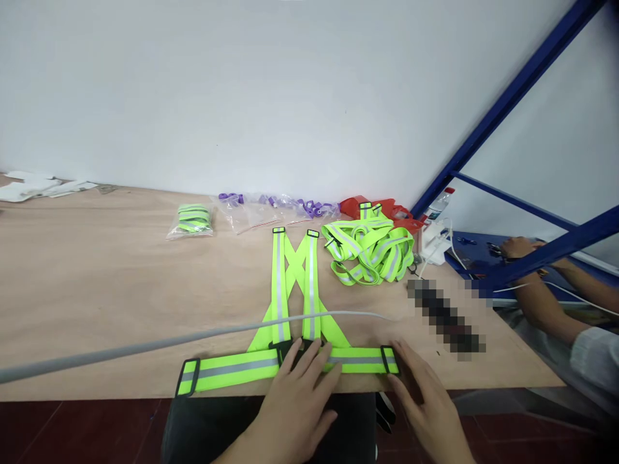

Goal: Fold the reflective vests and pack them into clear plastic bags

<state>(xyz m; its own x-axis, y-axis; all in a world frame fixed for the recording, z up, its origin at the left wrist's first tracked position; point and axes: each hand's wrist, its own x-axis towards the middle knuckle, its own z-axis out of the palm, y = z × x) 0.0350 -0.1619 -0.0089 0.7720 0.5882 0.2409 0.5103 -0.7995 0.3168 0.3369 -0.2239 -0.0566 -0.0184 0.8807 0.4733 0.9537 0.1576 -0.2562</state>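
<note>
A neon yellow reflective harness (290,283) lies flat on the wooden table (97,290), its straps crossing and its waist band (232,370) running along the near edge. My left hand (294,399) rests flat on the middle of that band, fingers stretched out over the black buckle. My right hand (425,399) lies open at the band's right end, fingertips by the black slider (388,359). Neither hand grips anything.
A pile of more neon harnesses (370,251) sits behind, with a bagged one (192,220), bags of purple parts (275,206) and red packaging (387,209) by the wall. A grey cable (145,348) crosses the table. Another person's arms (541,290) work at the right beside blue frame bars (546,254).
</note>
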